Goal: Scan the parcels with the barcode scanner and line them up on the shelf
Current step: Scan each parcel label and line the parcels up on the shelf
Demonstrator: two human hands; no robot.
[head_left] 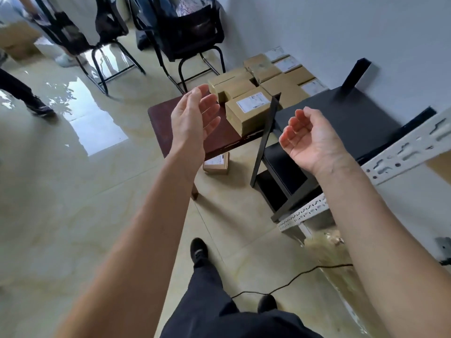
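Observation:
Several brown cardboard parcels (pixel 246 113) with white labels lie on a dark red table (pixel 168 123) and in a pile behind it by the wall. One small parcel (pixel 216 163) lies on the floor under the table. A black shelf (pixel 341 118) stands to the right, its top board bare. My left hand (pixel 192 118) is raised above the table's near side, palm turned right, fingers apart, holding nothing. My right hand (pixel 310 140) hovers over the shelf's front, fingers loosely curled, empty. No barcode scanner is in sight.
Two black chairs (pixel 185 37) stand behind the table. Another person's legs and shoes (pixel 36 106) are at the left. A white slotted metal rail (pixel 402 152) crosses at right. A black cable (pixel 292 281) runs over the glossy tiled floor near my feet.

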